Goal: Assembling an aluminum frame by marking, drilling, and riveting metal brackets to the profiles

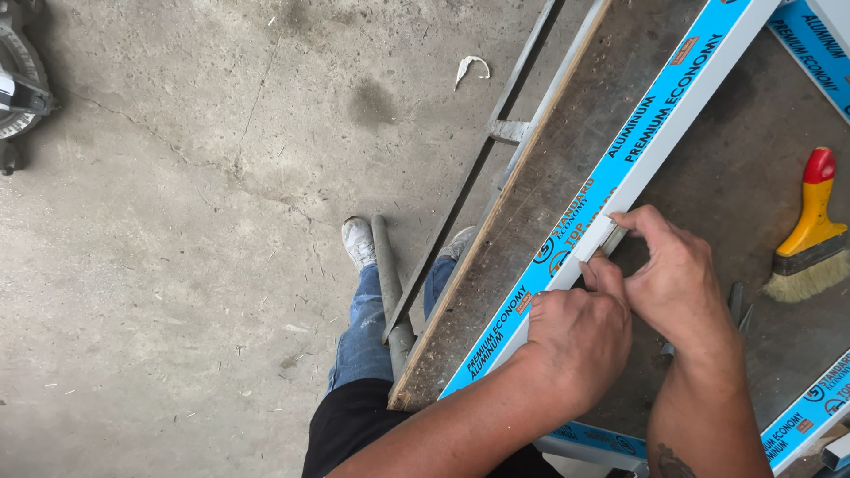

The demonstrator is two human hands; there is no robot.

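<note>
I am working on a long white metal bar (660, 133) that lies slanted across my worktop (549, 168). My left hand (575, 341) sits on the bar and presses it down, with its fingers curled shut. My right hand (677, 283) is just beside it, higher up the bar. The fingers of my right hand are pinched narrow on the bar's white edge, by a small notch (602, 237). I cannot tell if they hold a tiny piece there.

I think it is best to keep the bar still with my left hand and pull slow and gentle with my right, so nothing slips or bends.

The bar is long, thin and straight. It has a bright blue film (611, 177) with writing stuck along its top. To the right of the bar lies a brush (810, 230) with a red and yellow handle.
</note>
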